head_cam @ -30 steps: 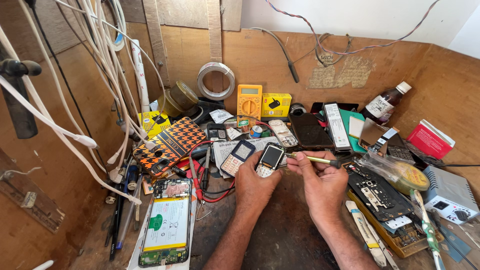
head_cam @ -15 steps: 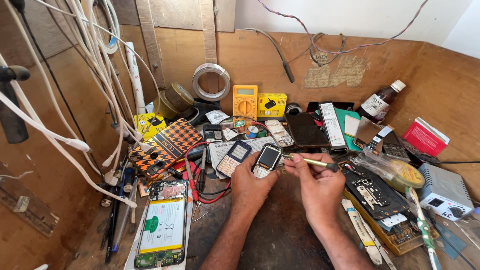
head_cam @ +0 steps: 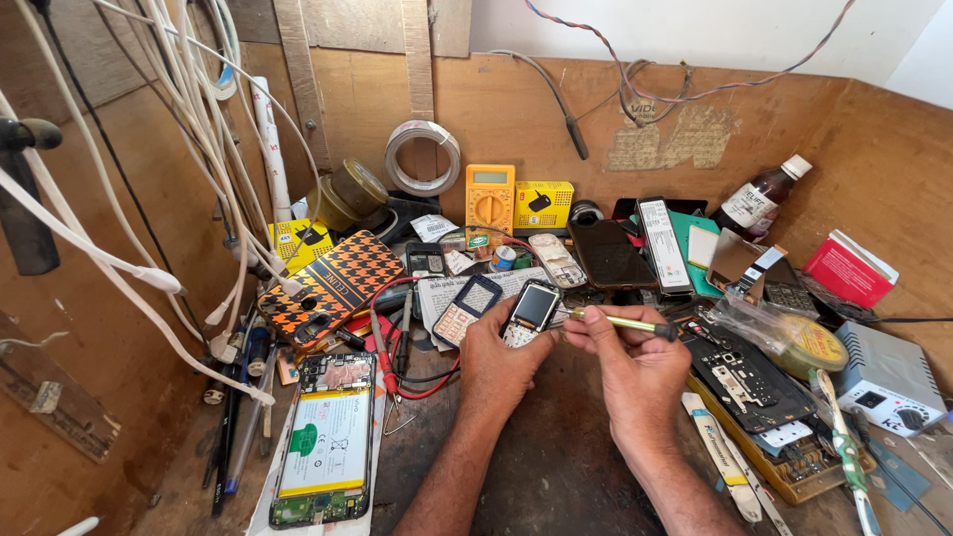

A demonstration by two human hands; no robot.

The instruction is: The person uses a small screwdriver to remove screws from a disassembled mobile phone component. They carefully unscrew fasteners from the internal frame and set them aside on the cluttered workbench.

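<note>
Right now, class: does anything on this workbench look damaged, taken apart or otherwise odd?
Yes. A smartphone lies at front left with its back cover off, battery and circuit board exposed. The left hand holds a small keypad phone while the right hand points a screwdriver at it.

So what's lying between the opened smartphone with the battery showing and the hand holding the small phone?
In the head view, red and black probe leads cross the bench between the opened smartphone and the left hand.

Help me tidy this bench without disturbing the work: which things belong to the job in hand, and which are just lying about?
In hand:
left hand holding small keypad phone
right hand holding yellow-handled screwdriver

Lying about:
opened smartphone
yellow multimeter
tape roll
brown bottle
patterned phone cover
</note>
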